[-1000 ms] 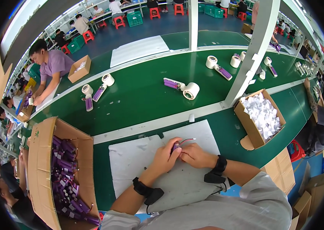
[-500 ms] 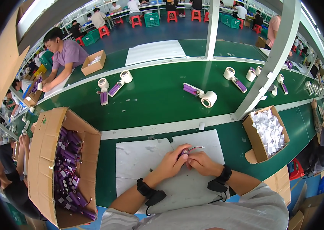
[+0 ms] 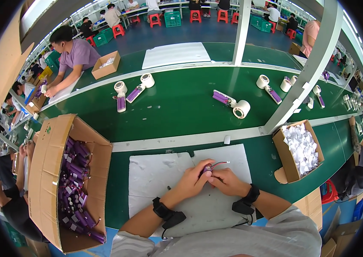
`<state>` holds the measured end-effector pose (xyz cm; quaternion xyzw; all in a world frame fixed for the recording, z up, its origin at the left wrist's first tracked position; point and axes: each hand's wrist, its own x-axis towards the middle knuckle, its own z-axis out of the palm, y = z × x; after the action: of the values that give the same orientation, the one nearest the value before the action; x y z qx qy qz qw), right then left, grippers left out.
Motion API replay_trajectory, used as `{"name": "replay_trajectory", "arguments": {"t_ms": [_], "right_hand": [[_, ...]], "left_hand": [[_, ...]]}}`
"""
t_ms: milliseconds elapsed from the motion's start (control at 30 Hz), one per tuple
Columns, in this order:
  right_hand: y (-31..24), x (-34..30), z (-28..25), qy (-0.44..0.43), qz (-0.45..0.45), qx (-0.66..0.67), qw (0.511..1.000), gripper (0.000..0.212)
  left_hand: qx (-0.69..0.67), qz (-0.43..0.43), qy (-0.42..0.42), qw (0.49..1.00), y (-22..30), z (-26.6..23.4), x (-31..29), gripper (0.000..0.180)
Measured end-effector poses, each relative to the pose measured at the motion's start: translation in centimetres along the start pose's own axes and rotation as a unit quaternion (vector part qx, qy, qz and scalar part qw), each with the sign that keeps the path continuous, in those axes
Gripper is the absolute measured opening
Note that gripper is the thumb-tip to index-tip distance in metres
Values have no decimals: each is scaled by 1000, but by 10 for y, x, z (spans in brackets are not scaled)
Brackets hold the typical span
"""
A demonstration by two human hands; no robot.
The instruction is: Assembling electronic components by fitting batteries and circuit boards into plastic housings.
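Above the pale foam mat (image 3: 147, 175), both hands meet around a purple battery pack (image 3: 207, 168). Its thin red wires end in a small white connector (image 3: 227, 162). My left hand (image 3: 191, 182) wraps the pack from the left, fingers closed. My right hand (image 3: 231, 182) pinches at the pack's near side, its fingertips close to the left thumb. Most of the pack is hidden by the fingers, so what the right fingertips press cannot be made out. Dark bands with small black boxes sit on both wrists.
On my left stands a carton (image 3: 93, 171) of purple battery packs. A smaller carton (image 3: 292, 160) of white paper-like pieces is at right. White round-headed housings with purple packs (image 3: 240, 109) lie along the green belt (image 3: 173, 107) ahead. A metal post (image 3: 303, 81) rises at right; co-workers sit around.
The white housings on the belt have shifted slightly to the right. My hands keep nearly the same grip on the battery pack, and the view has moved a little.
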<state>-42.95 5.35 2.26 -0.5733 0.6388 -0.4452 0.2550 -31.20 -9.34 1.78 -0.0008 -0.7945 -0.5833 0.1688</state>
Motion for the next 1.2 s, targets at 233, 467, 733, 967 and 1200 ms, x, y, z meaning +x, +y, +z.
{"name": "replay_trajectory", "arguments": {"t_ms": [233, 467, 733, 967, 1200], "right_hand": [[-2, 1, 1, 8, 19, 45, 999, 17], [-1, 1, 1, 2, 22, 47, 999, 14], [2, 1, 4, 25, 12, 40, 999, 10], [9, 0, 7, 33, 7, 45, 998, 6], [6, 1, 6, 42, 9, 38, 998, 6]], "left_hand": [[1, -16, 18, 1000, -1, 1, -1, 32], [0, -24, 24, 999, -1, 1, -1, 31], [30, -10, 33, 999, -3, 2, -1, 35], [72, 21, 39, 996, -9, 4, -1, 40], [56, 17, 35, 998, -9, 2, -2, 40]]}}
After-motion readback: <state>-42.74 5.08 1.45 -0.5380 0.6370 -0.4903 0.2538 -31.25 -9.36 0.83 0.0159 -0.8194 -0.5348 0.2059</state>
